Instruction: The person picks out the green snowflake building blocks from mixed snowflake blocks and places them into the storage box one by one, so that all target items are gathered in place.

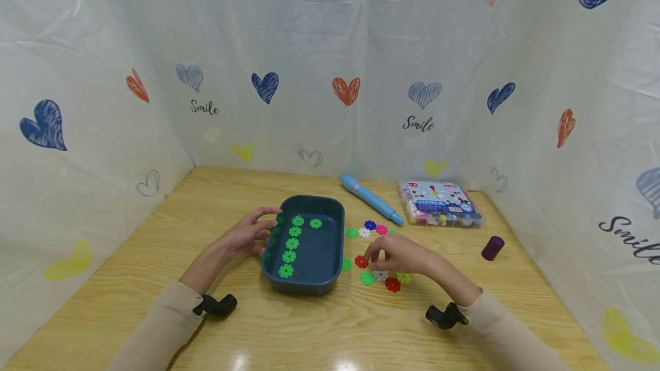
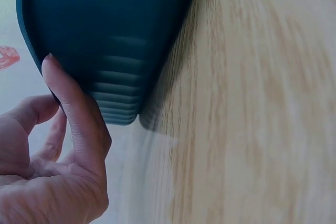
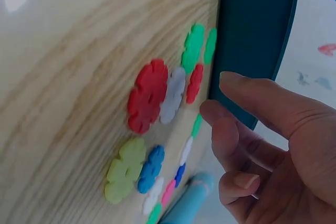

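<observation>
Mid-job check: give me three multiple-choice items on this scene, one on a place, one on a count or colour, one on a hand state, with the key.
1. Where does the purple cap stand?
A. in the tray
B. on the table, right of the loose discs
C. on the bead box

2. What colour are the discs in the tray?
A. all green
B. all red
C. mixed

3. What is the left hand doing?
A. pinching a disc
B. lying flat on the table
C. touching the tray's left wall

Key: 1 B, it stands alone on bare wood; 2 A, only green discs lie inside; 3 C, fingers lie on the wall.
</observation>
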Available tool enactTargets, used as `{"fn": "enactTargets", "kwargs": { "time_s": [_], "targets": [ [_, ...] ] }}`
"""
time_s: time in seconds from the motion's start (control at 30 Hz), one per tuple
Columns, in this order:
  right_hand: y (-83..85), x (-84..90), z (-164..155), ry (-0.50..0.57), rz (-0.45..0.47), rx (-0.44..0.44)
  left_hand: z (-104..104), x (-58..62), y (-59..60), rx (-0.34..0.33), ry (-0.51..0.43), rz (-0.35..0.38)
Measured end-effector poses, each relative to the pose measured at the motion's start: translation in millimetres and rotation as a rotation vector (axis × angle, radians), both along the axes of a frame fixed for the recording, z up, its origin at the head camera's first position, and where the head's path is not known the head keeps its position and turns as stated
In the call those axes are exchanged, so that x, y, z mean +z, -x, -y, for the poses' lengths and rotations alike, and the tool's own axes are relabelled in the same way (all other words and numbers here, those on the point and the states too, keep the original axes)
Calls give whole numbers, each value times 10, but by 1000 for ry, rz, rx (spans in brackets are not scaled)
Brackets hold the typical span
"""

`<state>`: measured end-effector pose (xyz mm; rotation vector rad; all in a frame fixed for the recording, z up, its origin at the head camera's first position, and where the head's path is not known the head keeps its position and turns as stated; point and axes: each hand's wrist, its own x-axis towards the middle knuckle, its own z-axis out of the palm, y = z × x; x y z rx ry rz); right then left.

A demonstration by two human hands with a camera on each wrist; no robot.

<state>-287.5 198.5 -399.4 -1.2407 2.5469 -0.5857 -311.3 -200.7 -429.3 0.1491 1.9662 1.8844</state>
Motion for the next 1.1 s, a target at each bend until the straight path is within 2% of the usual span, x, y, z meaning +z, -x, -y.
{"fn": "enactTargets", "kwargs": {
  "time_s": [0.17,0.37,0.53,0.83,1.1],
  "targets": [
    [-100,-11,39,-9,14,-10,-1,13,-1,-1,-3,2],
    [-156,-23,59,-33,-24,14,4,12,1,16,11,-1],
    [-172,-42,84,-48,-49,46,9,-12,6,-1,-14,3],
    [-166,-123,94,-74,-69,24,18,-35,1,-20,-43,6],
    [-140,-102,123,-72,-49,15,16,-15,-16,-22,-46,-1]
  ]
}}
